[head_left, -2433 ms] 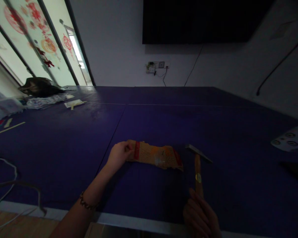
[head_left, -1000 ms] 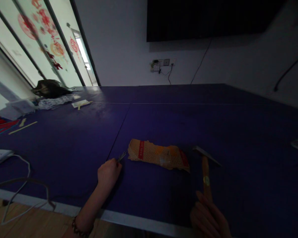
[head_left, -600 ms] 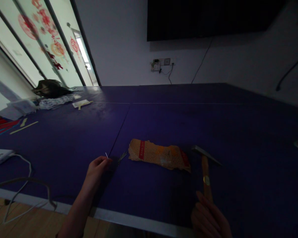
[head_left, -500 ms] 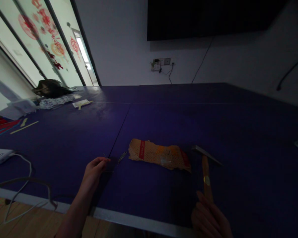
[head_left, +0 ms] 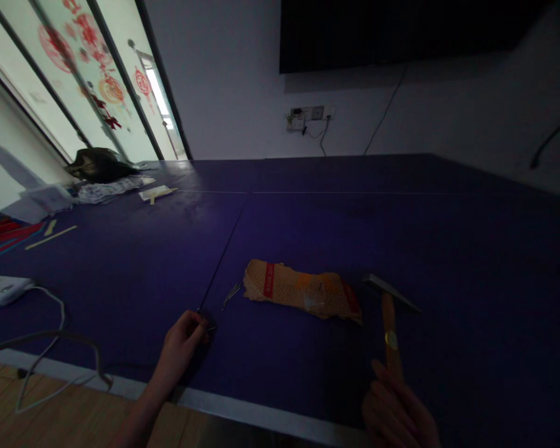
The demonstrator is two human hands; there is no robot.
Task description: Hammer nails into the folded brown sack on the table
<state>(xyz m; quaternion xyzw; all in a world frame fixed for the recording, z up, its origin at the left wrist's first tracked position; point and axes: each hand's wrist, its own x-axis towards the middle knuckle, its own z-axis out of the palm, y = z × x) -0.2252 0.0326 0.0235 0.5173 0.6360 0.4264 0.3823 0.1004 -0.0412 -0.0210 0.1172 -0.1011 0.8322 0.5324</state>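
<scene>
My right hand [head_left: 396, 407] is wrapped round the wooden handle of a hammer [head_left: 389, 333], its metal head tilted just right of the board. Low over the table, my left hand [head_left: 186, 339] is closed in a pinch. A thin nail [head_left: 211, 328] pokes out at its fingertips, most of it covered by the fingers. Several loose nails [head_left: 231, 295] lie in a small bunch to the right of that hand. Beside them rests a ragged tan board [head_left: 287, 287] pitted with small holes, with red bands and a clear patch of tape. Something small stands up near its right part.
The purple table [head_left: 280, 361] has a pale front edge. At left are a white device [head_left: 4, 290] with a cable, red strips [head_left: 12, 235], papers [head_left: 107, 190] and a dark bag [head_left: 98, 165]. A screen [head_left: 401, 34] hangs on the wall above sockets [head_left: 308, 114].
My left hand has moved down toward the table's front edge, to where a nail lay apart from the bunch. My right hand keeps the hammer in nearly the same place.
</scene>
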